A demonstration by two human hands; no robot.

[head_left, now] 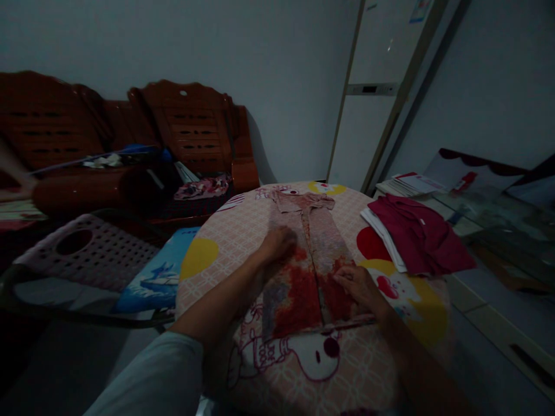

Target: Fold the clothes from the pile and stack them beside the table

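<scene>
Bench (368,367) below; garment (299,289) flat on it, under and between left hand (277,245) and right hand (358,284); maroon pile (422,234) right of the right hand. Right fingertips drawn together, left hand curled and blurred; whether either grips cloth, can't tell. Uneven pull could skew the garment's split front or ruck it.

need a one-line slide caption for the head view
Left hand and right hand at a red-patched garment laid out on a round table beside folded maroon cloth.
</scene>
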